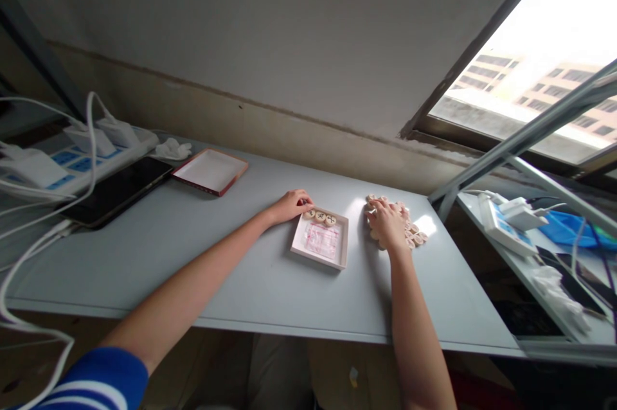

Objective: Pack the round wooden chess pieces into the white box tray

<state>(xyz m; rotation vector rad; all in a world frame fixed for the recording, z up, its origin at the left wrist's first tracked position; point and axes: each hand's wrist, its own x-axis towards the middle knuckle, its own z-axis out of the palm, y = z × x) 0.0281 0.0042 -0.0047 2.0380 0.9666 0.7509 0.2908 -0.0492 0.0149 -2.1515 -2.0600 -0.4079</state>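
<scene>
A shallow white box (344, 243) stands on the grey table, with a clear plastic bag with pink print (322, 240) inside. Along its far side lie three round wooden pieces (321, 216) marked with dark characters. My left hand (291, 205) is at the box's far left corner, its fingers closed together; whether they pinch the rim or a piece is hidden. To the right, my right hand (388, 222) rests over a pile of round wooden pieces (415, 236), fingers spread downward onto them. What lies under its fingertips is hard to make out.
A box lid (211, 170) lies open side up at the back left. Beside it are a crumpled white item (173, 149), a black tablet (123, 191) and a power strip (80, 162) with white cables. A metal frame post (446, 198) rises at the table's right end.
</scene>
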